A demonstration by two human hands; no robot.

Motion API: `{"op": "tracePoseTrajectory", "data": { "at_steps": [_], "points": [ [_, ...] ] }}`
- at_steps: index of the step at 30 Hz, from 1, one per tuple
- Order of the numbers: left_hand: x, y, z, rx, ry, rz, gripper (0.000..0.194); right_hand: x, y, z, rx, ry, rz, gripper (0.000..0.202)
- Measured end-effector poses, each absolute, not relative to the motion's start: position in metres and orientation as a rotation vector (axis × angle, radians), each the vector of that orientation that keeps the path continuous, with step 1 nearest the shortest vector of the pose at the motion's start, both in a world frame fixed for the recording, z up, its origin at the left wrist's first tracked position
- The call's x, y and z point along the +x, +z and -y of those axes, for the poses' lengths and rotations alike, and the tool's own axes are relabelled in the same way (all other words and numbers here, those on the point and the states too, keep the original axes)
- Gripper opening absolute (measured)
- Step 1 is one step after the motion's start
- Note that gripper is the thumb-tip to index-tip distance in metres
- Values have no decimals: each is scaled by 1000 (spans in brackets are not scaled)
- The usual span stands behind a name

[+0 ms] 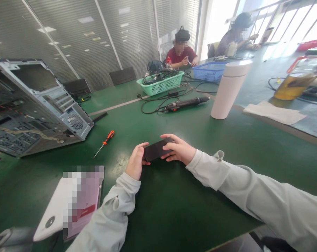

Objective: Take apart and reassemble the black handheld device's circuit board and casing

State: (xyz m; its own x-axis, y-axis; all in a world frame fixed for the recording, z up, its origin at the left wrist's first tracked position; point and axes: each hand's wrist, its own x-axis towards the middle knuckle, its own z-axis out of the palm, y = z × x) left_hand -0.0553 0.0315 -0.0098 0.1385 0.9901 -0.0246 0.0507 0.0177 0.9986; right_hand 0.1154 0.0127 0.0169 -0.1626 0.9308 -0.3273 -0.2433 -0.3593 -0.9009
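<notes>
Between my two hands, over the green table, is a black phone-sized slab [155, 150], tilted with its right end higher; its exact kind I cannot make out. The fingers and thumb of my left hand [136, 160] close around its left end. At the right end, my right hand [179, 149] grips it with the thumb across the front face and fingers above and below. An orange-and-black screwdriver [108, 138] lies to the left of my hands, its tip towards me.
An open computer case [43, 108] stands at left. A black electric screwdriver [187, 104] with a cable and a white tumbler [228, 91] are beyond my hands. Farther back are a green basket [160, 85] of cables, a blue basket [208, 72] and two people. A white device [57, 199] sits lower left.
</notes>
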Motion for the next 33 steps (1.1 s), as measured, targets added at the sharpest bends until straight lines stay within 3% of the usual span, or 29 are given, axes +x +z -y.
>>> {"op": "tracePoseTrajectory", "data": {
  "at_steps": [3,10,15,25,33],
  "points": [
    [-55,-12,-31,1401,1089,-1154,52,115,12,-13,-1171,1532,980,52],
    [-57,-6,-31,1445,1100,-1135,39,116,3,-17,-1164,1426,1099,39],
    [-60,-4,-33,1439,1074,-1128,33,115,3,-16,-1196,1253,1231,42],
    [-63,-4,-33,1376,1064,-1123,33,116,2,-12,-1180,1071,1387,46],
    [-56,-6,-29,1257,1147,-1103,38,115,8,-11,-1307,1245,1370,32]
  ]
}}
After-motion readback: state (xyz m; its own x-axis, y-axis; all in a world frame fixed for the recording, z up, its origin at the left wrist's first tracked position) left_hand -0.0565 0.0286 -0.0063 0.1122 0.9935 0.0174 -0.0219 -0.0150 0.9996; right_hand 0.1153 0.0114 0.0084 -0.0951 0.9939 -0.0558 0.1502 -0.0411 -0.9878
